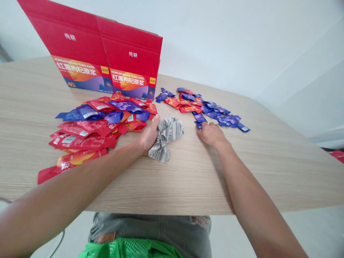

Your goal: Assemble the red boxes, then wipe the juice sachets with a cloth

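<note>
A crumpled grey-and-white striped cloth is held in my left hand, just above the table and right of a heap of red and blue pouches. My right hand is low over the table at the near edge of a second, spread-out pile. Its curled fingers grip a blue pouch, partly hidden by the hand. Red pouches lie at the left of that pile, and blue pouches trail off to the right.
Two red printed cartons stand side by side at the back left, flaps up, behind the larger heap. A pale wood-grain table carries everything, with a white wall behind it. Its front edge runs close to my body.
</note>
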{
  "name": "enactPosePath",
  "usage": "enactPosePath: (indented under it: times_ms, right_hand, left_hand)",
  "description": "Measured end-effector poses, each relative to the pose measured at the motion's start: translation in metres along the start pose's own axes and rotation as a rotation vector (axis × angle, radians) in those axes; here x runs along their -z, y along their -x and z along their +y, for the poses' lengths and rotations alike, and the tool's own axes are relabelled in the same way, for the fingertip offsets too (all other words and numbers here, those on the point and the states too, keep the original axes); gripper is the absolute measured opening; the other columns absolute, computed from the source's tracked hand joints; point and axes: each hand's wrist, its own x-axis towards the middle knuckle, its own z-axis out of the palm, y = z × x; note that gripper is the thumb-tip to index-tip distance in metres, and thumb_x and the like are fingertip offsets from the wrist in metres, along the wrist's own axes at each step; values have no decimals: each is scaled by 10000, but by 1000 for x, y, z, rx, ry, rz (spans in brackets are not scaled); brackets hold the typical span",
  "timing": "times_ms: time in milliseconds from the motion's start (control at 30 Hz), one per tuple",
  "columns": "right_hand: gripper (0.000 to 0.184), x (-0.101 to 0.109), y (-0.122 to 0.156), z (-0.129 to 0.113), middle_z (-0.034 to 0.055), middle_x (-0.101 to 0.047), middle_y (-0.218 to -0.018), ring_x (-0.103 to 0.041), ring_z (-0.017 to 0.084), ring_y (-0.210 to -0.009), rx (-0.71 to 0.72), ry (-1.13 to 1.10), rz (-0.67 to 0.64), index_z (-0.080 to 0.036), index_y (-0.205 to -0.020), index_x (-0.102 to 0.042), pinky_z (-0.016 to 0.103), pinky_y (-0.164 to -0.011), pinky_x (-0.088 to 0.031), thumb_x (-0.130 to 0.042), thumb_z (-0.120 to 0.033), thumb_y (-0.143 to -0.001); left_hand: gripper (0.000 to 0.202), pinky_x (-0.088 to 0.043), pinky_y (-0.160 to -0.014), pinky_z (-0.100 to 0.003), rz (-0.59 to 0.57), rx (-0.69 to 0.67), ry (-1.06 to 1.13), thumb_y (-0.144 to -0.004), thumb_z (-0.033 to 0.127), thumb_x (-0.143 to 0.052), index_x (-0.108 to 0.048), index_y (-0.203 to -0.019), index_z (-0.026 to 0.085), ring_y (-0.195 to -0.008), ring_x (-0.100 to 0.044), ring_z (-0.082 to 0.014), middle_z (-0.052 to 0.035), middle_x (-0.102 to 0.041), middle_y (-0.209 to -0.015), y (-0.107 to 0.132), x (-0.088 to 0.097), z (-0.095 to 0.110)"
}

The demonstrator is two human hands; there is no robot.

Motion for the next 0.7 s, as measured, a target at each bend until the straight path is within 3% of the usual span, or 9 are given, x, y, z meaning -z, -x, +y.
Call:
enactPosePath:
  times_ms: [167,333,400,467,533,600,700]
  right_hand:
    - [602,2,2,-10,308,-653,-1537,-656,447,-1413,34,-46,10,-97,-1610,-600,533,-1125,-565,-526,-168,-1018]
    - [843,9,1,-47,238,-604,-1683,-591,361,-1546,176,-578,171,-118,-1789,-368,539,-1270,-501,-475,-118,-953]
    - [806,8,5,-77,191,-585,-1723,-580,326,-1572,250,-776,190,-165,-1811,-334,543,-1304,-480,-457,-192,-1014]
    - [732,3,15,-109,183,-536,-1773,-520,322,-1638,345,-892,168,-181,-1813,-340,564,-1358,-419,-432,-380,-1115]
    - [778,-4,28,-135,176,-402,-1866,-344,355,-1753,371,-914,127,-213,-1823,-329,649,-1399,-321,-385,-606,-1154]
    - [828,-10,39,-149,148,-279,-1924,-196,366,-1806,359,-916,93,-259,-1839,-293,713,-1403,-263,-326,-718,-1151]
    - [839,-14,50,-151,132,-221,-1941,-122,323,-1823,382,-933,62,-245,-1849,-270,669,-1428,-241,-288,-722,-1159]
  left_hand:
    - [652,-678,-1010,-464,-2,-24,-3,-1164,628,-429,-817,-1441,185,-971,-885,-343,-152,-897,-1163,-4,4,-3]
    - [681,-677,-1012,-452,38,-73,3,-1152,664,-456,-819,-1415,150,-964,-884,-337,-168,-894,-1155,-6,2,-4]
    - [677,-669,-1031,-450,64,-118,13,-1166,648,-439,-816,-1412,142,-984,-881,-331,-168,-893,-1153,-6,0,-5]
    - [646,-664,-1047,-451,83,-155,28,-1177,622,-435,-802,-1433,156,-1008,-878,-320,-159,-893,-1160,-5,1,-6]
    - [615,-662,-1056,-461,77,-153,45,-1168,626,-471,-786,-1464,188,-1038,-873,-317,-148,-891,-1184,-5,3,-6]
    - [615,-662,-1061,-474,46,-127,62,-1140,663,-522,-778,-1481,220,-1066,-867,-325,-142,-887,-1211,-5,5,-7]
    - [642,-650,-1090,-477,18,-105,90,-1125,704,-524,-776,-1484,235,-1105,-859,-326,-140,-882,-1228,-3,5,-6]
